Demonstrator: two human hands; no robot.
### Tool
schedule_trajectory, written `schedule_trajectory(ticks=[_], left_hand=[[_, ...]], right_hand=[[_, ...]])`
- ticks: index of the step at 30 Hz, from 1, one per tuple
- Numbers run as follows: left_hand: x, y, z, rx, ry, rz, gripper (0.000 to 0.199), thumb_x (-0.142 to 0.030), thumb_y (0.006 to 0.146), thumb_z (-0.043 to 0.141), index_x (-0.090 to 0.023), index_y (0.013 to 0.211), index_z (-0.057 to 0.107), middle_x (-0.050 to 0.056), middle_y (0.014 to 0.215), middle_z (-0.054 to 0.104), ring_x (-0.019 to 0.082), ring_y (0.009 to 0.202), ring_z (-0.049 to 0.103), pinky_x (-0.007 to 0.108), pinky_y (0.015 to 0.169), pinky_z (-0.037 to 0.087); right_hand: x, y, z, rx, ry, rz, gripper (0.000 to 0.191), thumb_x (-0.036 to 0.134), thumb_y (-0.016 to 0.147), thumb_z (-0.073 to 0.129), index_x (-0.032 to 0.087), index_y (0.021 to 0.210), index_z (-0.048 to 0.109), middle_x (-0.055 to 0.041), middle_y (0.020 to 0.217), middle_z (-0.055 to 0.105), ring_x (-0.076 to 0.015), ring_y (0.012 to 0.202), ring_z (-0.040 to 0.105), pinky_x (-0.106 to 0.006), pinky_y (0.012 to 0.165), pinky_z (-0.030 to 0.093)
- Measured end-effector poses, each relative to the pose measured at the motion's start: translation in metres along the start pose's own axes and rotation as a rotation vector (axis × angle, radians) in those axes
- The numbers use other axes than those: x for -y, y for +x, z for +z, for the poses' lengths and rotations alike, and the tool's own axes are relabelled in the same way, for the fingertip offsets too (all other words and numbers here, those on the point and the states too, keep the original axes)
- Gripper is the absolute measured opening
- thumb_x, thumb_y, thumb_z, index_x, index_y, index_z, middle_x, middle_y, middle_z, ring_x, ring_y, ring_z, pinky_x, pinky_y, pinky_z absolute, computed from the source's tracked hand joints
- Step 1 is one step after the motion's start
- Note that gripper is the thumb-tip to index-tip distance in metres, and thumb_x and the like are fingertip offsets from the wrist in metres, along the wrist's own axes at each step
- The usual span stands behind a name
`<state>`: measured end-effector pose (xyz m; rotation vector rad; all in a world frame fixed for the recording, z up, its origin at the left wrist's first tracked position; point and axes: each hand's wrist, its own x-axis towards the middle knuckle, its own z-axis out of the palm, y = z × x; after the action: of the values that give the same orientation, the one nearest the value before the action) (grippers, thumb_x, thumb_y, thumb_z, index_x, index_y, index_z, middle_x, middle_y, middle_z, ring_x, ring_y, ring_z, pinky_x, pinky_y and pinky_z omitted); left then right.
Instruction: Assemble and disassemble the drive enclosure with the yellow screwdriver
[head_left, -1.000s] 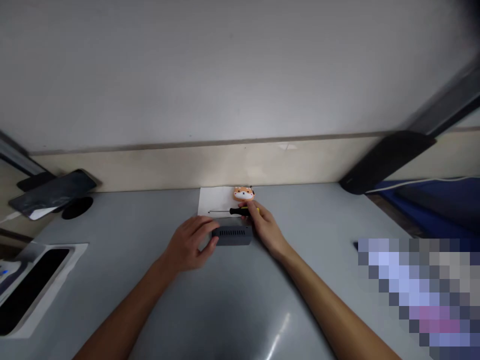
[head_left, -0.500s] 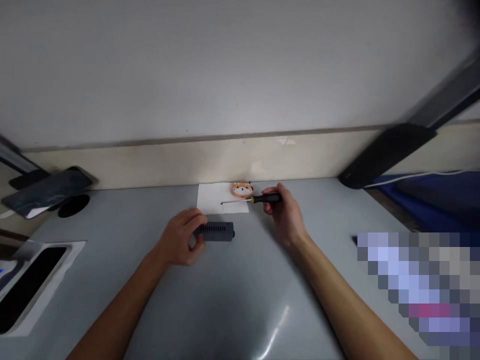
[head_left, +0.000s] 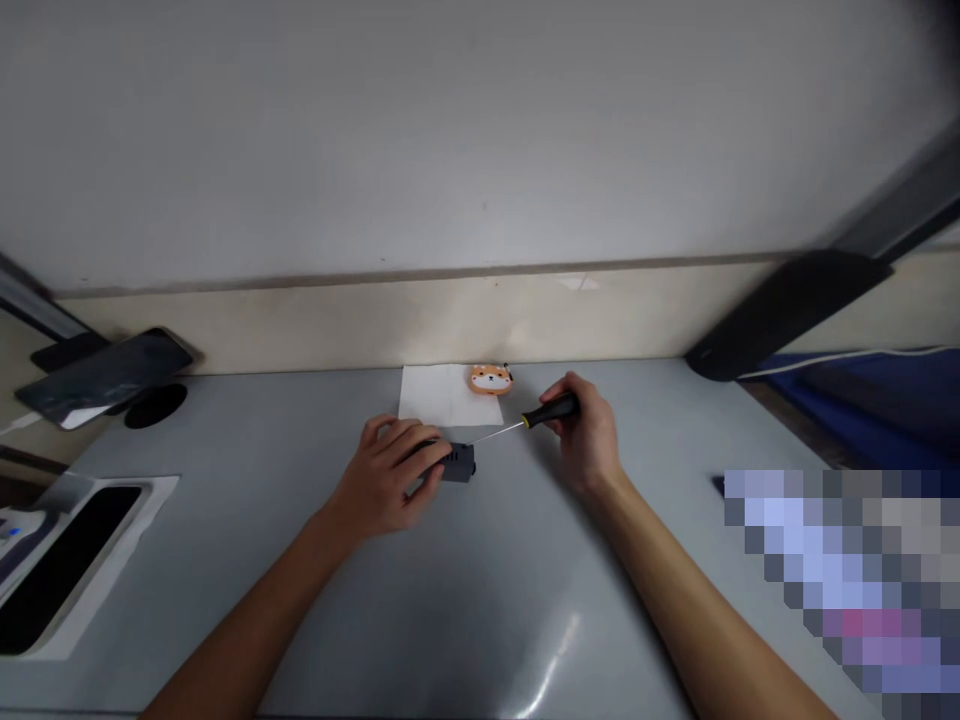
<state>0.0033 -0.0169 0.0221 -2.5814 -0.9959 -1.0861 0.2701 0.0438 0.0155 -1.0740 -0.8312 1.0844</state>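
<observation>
My left hand (head_left: 399, 472) grips a small dark grey slotted box (head_left: 461, 464) from its left side, fingers over its top and thumb along the near side. The box lies on the grey table, and its left part is hidden under the fingers. In my right hand (head_left: 589, 435) is a screwdriver (head_left: 551, 410) with a black and yellow handle, held tilted. Its thin shaft points left and down, and the tip is at the top of the box near its right end; whether it touches a screw there is too small to tell.
Behind the box lies a white sheet of paper (head_left: 431, 395) with an orange and white animal-face case (head_left: 491, 379) on its right edge. To the left are a phone on a stand (head_left: 105, 378) and a black-topped tray (head_left: 71, 560). A dark post (head_left: 787, 310) stands at the back right.
The screwdriver tip has come down from above the paper to the box's top. My left hand has slid right along the box and covers more of its slots.
</observation>
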Motion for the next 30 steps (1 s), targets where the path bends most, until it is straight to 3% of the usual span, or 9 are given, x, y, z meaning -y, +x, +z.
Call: schedule_trajectory(ticks=[18,30], left_hand=[[-0.0046,0.0015,0.0032,0.008,0.008,0.006,0.025,-0.010,0.095,0.062,-0.022,0.117,0.064,0.004,0.108,0.077,0.018,0.096,0.070,0.039,0.097,0.042],[-0.0029,-0.0011,0.0054,0.036,-0.010,-0.006,0.036,-0.013,0.097,0.059,-0.021,0.132,0.061,0.006,0.114,0.075,0.020,0.101,0.069,0.040,0.099,0.043]], right_hand=[[0.0019,-0.0014,0.0028,-0.028,0.012,-0.013,0.036,0.043,0.091,0.059,0.019,0.064,0.065,0.0013,0.054,0.049,-0.0097,0.048,0.042,-0.026,0.045,0.030],[0.0009,-0.0033,0.0046,-0.004,0.006,0.003,0.035,0.042,0.089,0.060,0.020,0.063,0.066,0.0005,0.053,0.051,-0.0106,0.048,0.042,-0.027,0.045,0.030]])
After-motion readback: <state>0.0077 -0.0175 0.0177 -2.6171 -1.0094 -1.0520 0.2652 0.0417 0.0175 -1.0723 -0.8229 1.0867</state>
